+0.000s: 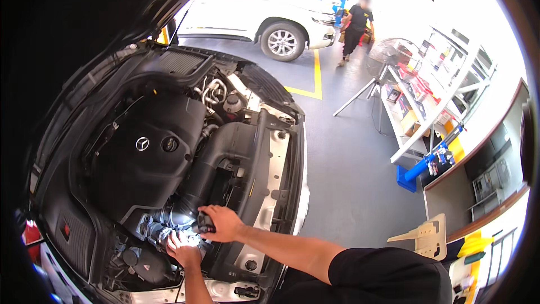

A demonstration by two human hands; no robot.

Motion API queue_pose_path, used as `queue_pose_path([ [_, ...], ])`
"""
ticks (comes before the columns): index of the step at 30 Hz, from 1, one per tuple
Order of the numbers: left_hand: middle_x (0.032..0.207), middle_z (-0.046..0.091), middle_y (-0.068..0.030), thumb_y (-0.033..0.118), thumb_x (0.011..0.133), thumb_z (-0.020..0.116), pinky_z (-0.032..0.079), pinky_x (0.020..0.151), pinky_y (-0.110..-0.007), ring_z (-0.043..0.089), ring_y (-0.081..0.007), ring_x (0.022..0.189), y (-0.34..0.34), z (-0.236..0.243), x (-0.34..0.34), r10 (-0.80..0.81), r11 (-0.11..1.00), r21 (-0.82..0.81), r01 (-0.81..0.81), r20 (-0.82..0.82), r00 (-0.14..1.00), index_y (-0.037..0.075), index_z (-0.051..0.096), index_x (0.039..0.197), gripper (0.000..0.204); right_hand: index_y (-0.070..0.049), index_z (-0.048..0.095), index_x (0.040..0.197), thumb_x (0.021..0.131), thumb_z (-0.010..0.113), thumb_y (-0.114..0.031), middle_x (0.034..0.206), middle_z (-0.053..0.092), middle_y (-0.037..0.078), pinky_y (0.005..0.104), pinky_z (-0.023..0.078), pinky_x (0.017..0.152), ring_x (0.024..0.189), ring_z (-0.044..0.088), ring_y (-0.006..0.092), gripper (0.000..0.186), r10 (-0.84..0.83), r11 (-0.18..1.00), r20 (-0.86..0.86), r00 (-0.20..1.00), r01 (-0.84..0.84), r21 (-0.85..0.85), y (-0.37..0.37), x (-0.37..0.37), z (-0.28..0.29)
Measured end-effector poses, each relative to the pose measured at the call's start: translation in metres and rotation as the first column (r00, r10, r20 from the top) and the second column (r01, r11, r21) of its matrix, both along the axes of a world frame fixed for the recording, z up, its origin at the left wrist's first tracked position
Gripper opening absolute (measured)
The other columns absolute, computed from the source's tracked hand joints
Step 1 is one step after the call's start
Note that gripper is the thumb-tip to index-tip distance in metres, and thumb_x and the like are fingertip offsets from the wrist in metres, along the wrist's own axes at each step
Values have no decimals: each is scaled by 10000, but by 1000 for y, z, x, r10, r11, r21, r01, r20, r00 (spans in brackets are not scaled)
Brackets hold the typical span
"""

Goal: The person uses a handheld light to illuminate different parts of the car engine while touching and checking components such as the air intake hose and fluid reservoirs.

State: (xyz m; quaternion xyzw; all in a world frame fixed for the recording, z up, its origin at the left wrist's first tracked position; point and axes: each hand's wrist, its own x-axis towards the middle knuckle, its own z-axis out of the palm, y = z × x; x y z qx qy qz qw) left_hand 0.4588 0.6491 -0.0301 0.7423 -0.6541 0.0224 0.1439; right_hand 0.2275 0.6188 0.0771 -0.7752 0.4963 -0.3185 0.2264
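Head view: the right hand (225,224) curled around a black handheld device (206,223) beside the engine cover (135,163); the left hand (183,249), fingers slightly spread, lay at brightly lit pipework (159,235), its grip impossible to tell.

A black duct (232,139) bars the right hand (221,223) ahead; above is free.

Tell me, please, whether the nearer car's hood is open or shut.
Open: the hood slants up at upper left, exposing the engine cover.
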Motion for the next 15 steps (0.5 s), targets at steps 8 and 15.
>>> queue_pose_path([
  [8,1565,445,-246,151,851,732,282,1223,-599,371,-441,1496,59,16,39,-34,998,41,41,-160,987,-40,523,1426,642,-87,491,1500,818,822,-474,1256,660,176,493,537,1019,1162,662,395,851,13,1000,12,1000,-13,-24,40,28,-9],
  [15,1338,604,-242,327,999,678,422,1071,-575,551,-448,1269,98,-22,81,-36,999,-38,33,-74,997,-22,592,1314,478,-60,529,1461,834,807,-526,1360,656,200,475,545,1039,1251,652,390,829,-48,994,-12,999,49,93,48,46,-10],
])
